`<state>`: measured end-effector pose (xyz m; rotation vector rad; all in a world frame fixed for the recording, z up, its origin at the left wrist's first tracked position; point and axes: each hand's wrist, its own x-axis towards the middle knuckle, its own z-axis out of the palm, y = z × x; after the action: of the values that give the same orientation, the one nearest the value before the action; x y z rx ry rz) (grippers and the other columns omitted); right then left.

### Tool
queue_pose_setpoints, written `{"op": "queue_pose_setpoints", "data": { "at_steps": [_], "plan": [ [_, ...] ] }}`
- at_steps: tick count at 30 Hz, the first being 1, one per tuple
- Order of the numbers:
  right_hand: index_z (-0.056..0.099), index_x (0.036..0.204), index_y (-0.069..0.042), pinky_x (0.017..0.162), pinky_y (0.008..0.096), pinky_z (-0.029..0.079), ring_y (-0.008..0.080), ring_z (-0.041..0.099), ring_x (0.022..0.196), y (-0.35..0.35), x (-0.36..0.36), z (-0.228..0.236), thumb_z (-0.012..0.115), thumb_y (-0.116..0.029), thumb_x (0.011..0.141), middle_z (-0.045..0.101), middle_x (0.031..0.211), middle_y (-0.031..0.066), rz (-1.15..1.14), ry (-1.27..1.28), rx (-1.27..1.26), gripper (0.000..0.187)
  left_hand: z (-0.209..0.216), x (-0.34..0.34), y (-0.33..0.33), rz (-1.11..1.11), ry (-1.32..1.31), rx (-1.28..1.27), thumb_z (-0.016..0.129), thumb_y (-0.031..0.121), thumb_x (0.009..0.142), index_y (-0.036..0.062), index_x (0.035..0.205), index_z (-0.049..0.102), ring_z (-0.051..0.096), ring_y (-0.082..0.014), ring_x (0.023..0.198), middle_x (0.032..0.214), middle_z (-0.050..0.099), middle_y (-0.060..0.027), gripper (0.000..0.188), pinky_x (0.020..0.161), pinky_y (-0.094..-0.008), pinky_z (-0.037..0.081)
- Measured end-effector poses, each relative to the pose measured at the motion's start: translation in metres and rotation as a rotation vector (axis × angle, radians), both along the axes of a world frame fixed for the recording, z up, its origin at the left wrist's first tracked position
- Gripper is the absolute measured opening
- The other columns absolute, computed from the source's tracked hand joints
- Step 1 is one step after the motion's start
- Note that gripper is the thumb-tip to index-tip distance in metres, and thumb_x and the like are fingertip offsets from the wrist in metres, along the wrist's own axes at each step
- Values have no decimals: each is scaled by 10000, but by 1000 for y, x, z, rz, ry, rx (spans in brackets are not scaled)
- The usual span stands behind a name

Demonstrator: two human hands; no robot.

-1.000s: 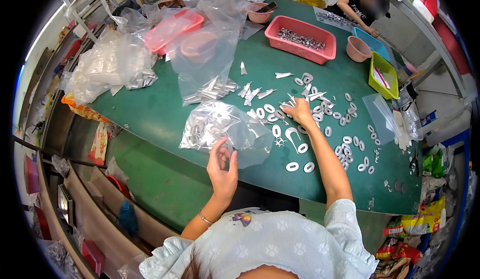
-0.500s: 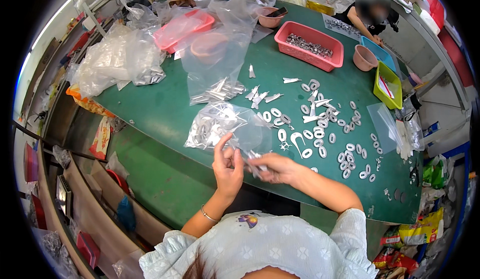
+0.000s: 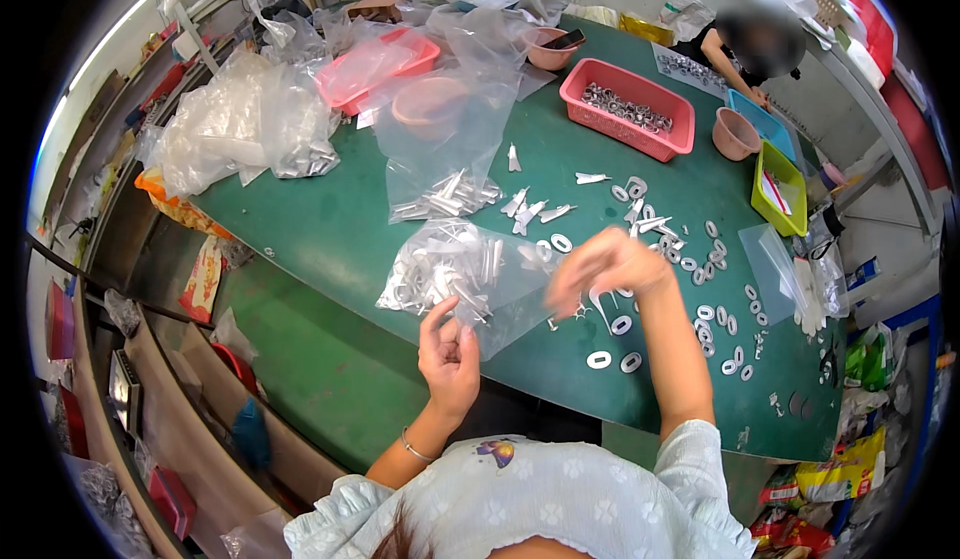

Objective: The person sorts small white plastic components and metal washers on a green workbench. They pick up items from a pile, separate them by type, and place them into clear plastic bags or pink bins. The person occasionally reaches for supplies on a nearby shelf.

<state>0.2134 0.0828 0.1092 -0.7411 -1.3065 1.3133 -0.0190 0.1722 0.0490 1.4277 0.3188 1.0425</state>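
A clear plastic bag [image 3: 520, 309] with silvery metal pieces inside lies at the table's near edge. My left hand [image 3: 447, 364] is at its near rim, fingers curled, with the bag's film running to the thumb. Over the table, just right of the bag, my right hand [image 3: 612, 267] is smeared by motion, so its fingers cannot be read. Partly under that hand lie a hook-shaped metal piece [image 3: 601, 309] and flat oval rings [image 3: 599, 360]. Small fin-shaped pieces [image 3: 528, 218] lie beyond the bag. A second clear bag [image 3: 440, 159] holds long silvery pieces.
Further off stand a pink basket [image 3: 628, 109] of metal rings, a round pink bowl [image 3: 736, 134] and a green basket [image 3: 780, 189]. Piled plastic bags [image 3: 220, 124] cover the far left. Another person [image 3: 715, 54] works at the far right. More oval rings [image 3: 705, 334] lie right.
My right hand has left the bag's mouth, moving right and away over the table. The metal pieces it held there no longer show at the bag's mouth. My left hand stays beside the bag.
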Motion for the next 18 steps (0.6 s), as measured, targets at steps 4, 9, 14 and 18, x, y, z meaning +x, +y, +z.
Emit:
{"op": "queue_pose_setpoints", "data": {
  "at_steps": [4,9,14,18],
  "plan": [
    [579,977,6,679,281,470,184,564,761,31,65,-48,601,-139,804,590,843,90,-800,-241,-131,227,-1,1,-1,-13,40,-33,430,-49,850,-16,1222,330,367,-27,529,626,431,20,386,485,-166,294],
    [596,915,-63,817,384,362,279,446,977,66,81,-140,672,-163,709,509,962,116,-927,-1403,-260,242,-8,-3,0,-19,113,-13,450,-53,837,-27,1187,381,377,-29,524,618,438,17,357,481,-168,292],
    [559,842,-40,764,397,356,280,460,946,64,84,-140,682,-150,692,513,934,110,-911,-1544,-180,223,-8,-4,5,-10,123,38,457,-65,825,-35,1152,416,393,-25,521,600,452,17,332,483,-163,296],
    [554,821,-22,757,396,371,292,479,910,63,94,-145,666,-110,702,530,889,127,-891,-1483,-253,185,-5,-1,7,-10,147,74,463,-75,817,-43,1136,427,406,-23,527,603,471,10,322,487,-162,302]
  ]
}}
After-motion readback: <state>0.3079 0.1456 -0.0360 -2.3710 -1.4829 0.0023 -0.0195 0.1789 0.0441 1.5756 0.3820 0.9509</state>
